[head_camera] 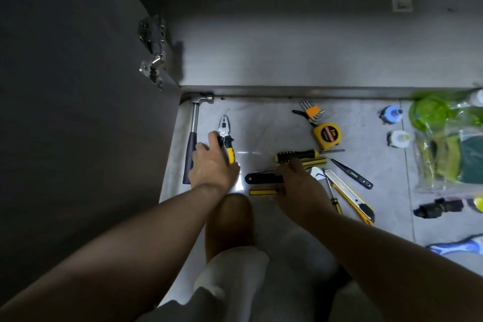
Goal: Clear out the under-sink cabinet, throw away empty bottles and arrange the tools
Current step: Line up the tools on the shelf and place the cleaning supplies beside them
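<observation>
1. Arranging the tools looks like the step in hand. The left hand (213, 165) grips the pliers (226, 138), its fingers curled round the yellow-and-black handles, and the steel nose points away past the fingertips.
2. Just outside those fingers, on the side away from the other hand, lies the hammer (193, 138), roughly parallel to the pliers.
3. The right hand (300, 183) rests on the loose pile. A screwdriver (298, 156) lies just past its fingertips. A black handle (264, 178) sticks out from under the hand toward the left hand, and a utility knife (350, 196) lies on the hand's outer side.
4. The next move probably calls for setting the pliers down beside the hammer in line with it, then loosening the grip.
5. The right hand's fingers fold under the palm, so I cannot tell whether they hold anything. Well beyond them, two bottles (391, 114) are too dim to judge as full or empty. The plastic bag (449, 138) is cut off by the frame edge.
</observation>
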A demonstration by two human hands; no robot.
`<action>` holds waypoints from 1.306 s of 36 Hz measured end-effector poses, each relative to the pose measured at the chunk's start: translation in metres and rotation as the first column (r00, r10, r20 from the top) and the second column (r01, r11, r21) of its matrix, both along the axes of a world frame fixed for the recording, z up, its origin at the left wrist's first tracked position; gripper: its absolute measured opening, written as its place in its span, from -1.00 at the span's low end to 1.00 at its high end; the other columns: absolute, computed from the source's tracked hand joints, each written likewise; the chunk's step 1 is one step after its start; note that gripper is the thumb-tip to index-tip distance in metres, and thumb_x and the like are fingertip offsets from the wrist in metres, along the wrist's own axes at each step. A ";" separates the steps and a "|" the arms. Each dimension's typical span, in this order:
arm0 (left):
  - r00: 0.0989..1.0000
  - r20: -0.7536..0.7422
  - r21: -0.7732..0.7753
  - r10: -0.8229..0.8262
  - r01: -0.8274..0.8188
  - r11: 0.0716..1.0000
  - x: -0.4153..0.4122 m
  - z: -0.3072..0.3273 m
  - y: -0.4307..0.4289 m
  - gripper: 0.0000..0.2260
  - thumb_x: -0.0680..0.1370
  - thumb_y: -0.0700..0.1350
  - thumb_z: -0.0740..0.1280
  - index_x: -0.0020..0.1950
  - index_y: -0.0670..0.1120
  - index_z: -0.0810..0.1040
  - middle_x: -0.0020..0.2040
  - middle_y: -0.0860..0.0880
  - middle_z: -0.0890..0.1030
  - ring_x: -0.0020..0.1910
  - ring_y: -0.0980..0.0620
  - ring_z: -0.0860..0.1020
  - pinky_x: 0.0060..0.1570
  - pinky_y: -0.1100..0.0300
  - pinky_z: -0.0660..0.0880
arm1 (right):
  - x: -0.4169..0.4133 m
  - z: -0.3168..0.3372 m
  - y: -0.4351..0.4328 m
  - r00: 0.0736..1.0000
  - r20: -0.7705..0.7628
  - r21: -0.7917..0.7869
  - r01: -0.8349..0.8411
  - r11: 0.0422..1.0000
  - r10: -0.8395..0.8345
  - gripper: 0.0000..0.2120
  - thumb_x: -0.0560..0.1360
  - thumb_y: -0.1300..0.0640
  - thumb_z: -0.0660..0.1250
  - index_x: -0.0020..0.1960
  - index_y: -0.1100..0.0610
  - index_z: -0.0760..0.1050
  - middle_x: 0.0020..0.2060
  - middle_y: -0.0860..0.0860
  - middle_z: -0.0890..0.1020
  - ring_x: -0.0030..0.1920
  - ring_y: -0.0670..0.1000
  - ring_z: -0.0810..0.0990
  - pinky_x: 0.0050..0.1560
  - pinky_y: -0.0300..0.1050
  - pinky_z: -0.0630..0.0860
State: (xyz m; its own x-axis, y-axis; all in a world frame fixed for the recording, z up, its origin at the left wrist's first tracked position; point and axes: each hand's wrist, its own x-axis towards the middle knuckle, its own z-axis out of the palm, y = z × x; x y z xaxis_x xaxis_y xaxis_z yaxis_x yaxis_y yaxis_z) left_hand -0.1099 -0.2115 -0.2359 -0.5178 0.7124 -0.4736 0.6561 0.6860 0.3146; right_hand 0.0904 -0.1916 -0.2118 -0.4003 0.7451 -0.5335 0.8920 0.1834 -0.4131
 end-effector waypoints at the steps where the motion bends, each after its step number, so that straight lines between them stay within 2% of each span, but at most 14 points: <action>1: 1.000 -0.005 -0.004 0.005 -0.005 1.000 0.000 0.000 0.000 -0.36 0.41 0.08 0.53 0.32 0.14 0.19 0.18 -0.09 0.39 0.19 -0.18 0.45 -0.16 -0.04 0.42 | 0.006 -0.001 -0.002 1.000 0.031 0.001 0.003 1.000 -0.003 -0.59 0.51 0.15 0.34 0.33 0.02 0.39 0.35 0.02 0.33 0.12 0.14 0.59 -0.01 0.05 0.60; 6: 0.999 -0.032 0.040 -0.012 0.013 0.999 -0.003 0.003 -0.005 -0.39 0.46 0.02 0.47 0.40 0.12 0.23 0.22 -0.08 0.39 0.25 -0.15 0.40 -0.12 -0.05 0.46 | 0.024 -0.002 0.004 0.984 0.174 0.055 0.023 0.998 -0.032 -0.58 0.52 0.18 0.30 0.37 0.04 0.39 0.33 0.04 0.38 0.20 0.15 0.52 0.07 0.11 0.59; 9: 0.999 -0.053 0.059 -0.006 0.010 0.998 -0.010 0.005 -0.004 -0.39 0.48 0.02 0.47 0.43 0.09 0.25 0.29 -0.10 0.40 0.30 -0.17 0.40 0.07 -0.14 0.54 | 0.027 -0.001 0.010 0.970 0.244 0.105 -0.046 0.993 0.019 -0.59 0.53 0.23 0.26 0.37 0.07 0.38 0.37 0.07 0.34 0.24 0.16 0.45 0.02 0.07 0.59; 14: 0.998 -0.048 0.091 0.047 -0.042 0.995 -0.018 0.002 0.000 -0.37 0.47 0.01 0.50 0.46 0.02 0.29 0.36 -0.12 0.42 0.33 -0.20 0.42 0.26 -0.13 0.47 | 0.034 -0.005 0.018 0.948 0.309 0.141 -0.122 0.982 0.074 -0.53 0.54 0.21 0.25 0.43 0.06 0.32 0.40 0.11 0.28 0.27 0.19 0.44 -0.01 0.07 0.59; 17: 0.998 -0.057 0.105 0.037 -0.030 0.994 -0.020 0.000 -0.001 -0.34 0.46 0.02 0.52 0.47 0.01 0.29 0.36 -0.12 0.43 0.32 -0.20 0.43 0.27 -0.12 0.46 | 0.037 -0.009 0.022 0.933 0.329 0.158 -0.205 0.966 0.144 -0.53 0.53 0.16 0.30 0.42 0.03 0.35 0.39 0.11 0.32 0.25 0.20 0.46 -0.03 0.05 0.57; 22: 0.996 -0.082 0.113 0.022 -0.012 0.994 -0.019 0.002 -0.004 -0.36 0.47 0.02 0.51 0.47 0.01 0.32 0.33 -0.10 0.43 0.29 -0.18 0.44 0.20 -0.13 0.49 | 0.041 -0.010 0.032 0.856 0.447 0.198 -0.379 0.904 0.261 -0.63 0.52 0.06 0.31 0.31 0.01 0.47 0.27 0.07 0.49 0.26 0.19 0.43 0.16 0.07 0.44; 27: 0.956 -0.249 0.296 -0.153 0.225 0.928 -0.008 0.011 -0.007 -0.64 0.52 0.03 0.39 0.26 -0.03 0.43 0.13 -0.10 0.43 0.10 -0.13 0.45 0.05 -0.03 0.47 | 0.047 -0.003 0.039 0.846 0.412 0.153 -0.431 0.889 0.339 -0.64 0.51 -0.01 0.27 0.29 -0.07 0.44 0.21 -0.02 0.57 0.27 0.14 0.38 0.17 0.08 0.37; 29: 0.948 -0.166 0.329 -0.270 0.311 0.892 -0.001 0.010 -0.005 -0.71 0.55 0.01 0.37 0.23 -0.03 0.47 0.12 -0.08 0.45 0.07 -0.10 0.46 0.06 -0.02 0.48 | 0.046 0.000 0.043 0.870 0.365 0.119 -0.397 0.910 0.332 -0.61 0.53 0.04 0.28 0.35 -0.03 0.39 0.24 -0.01 0.54 0.28 0.12 0.42 0.18 0.07 0.44; 31: 0.924 0.012 0.322 -0.381 0.357 0.877 0.007 0.008 -0.001 -0.72 0.57 -0.01 0.38 0.26 -0.03 0.52 0.13 -0.08 0.48 0.12 -0.10 0.48 0.13 0.00 0.49 | 0.044 0.004 0.048 0.876 0.355 0.101 -0.383 0.918 0.327 -0.55 0.53 0.11 0.30 0.41 0.03 0.36 0.28 0.05 0.49 0.29 0.13 0.45 0.19 0.07 0.49; 33: 0.873 0.128 0.291 -0.470 0.420 0.859 0.017 0.005 0.003 -0.69 0.58 -0.03 0.38 0.31 0.00 0.53 0.18 -0.04 0.50 0.20 -0.06 0.48 0.21 0.05 0.47 | 0.041 0.006 0.051 0.858 0.383 0.097 -0.405 0.909 0.342 -0.60 0.54 0.15 0.29 0.37 0.06 0.43 0.27 0.07 0.48 0.29 0.13 0.45 0.18 0.06 0.50; 37: 0.790 0.172 0.233 -0.589 0.548 0.803 0.030 0.000 0.010 -0.66 0.58 0.07 0.34 0.36 0.11 0.52 0.26 0.07 0.51 0.26 0.03 0.42 0.27 0.10 0.42 | 0.042 0.010 0.052 0.862 0.363 0.110 -0.417 0.902 0.354 -0.66 0.55 0.08 0.28 0.31 0.03 0.52 0.24 0.05 0.47 0.28 0.11 0.42 0.13 0.02 0.52; 41: 0.759 0.230 0.234 -0.609 0.565 0.792 0.035 0.005 0.014 -0.57 0.57 0.13 0.39 0.42 0.07 0.49 0.27 0.03 0.52 0.25 0.03 0.43 0.22 0.13 0.40 | 0.041 0.017 0.056 0.919 0.189 0.171 -0.377 0.910 0.346 -0.69 0.53 -0.03 0.30 0.22 0.03 0.59 0.14 0.03 0.45 0.14 0.07 0.46 0.00 -0.01 0.55; 44: 0.742 0.389 0.218 -0.546 0.502 0.837 0.042 0.013 0.017 -0.69 0.60 0.10 0.36 0.33 0.08 0.56 0.17 0.05 0.61 0.12 0.05 0.56 0.13 0.07 0.53 | 0.034 0.028 0.064 0.956 -0.059 0.188 -0.274 0.943 0.289 -0.78 0.52 0.04 0.36 0.08 0.14 0.64 0.03 0.05 0.43 -0.10 0.01 0.47 -0.16 0.03 0.56; 47: 0.718 0.532 0.187 -0.449 0.417 0.889 0.047 0.021 0.020 -0.82 0.66 0.05 0.28 0.20 0.07 0.59 -0.01 0.04 0.67 -0.07 0.09 0.61 -0.05 0.11 0.53 | 0.026 0.035 0.073 0.944 -0.185 0.263 -0.221 0.939 0.274 -0.87 0.49 0.19 0.42 0.01 0.20 0.65 0.00 0.10 0.45 -0.10 0.05 0.49 -0.14 0.05 0.53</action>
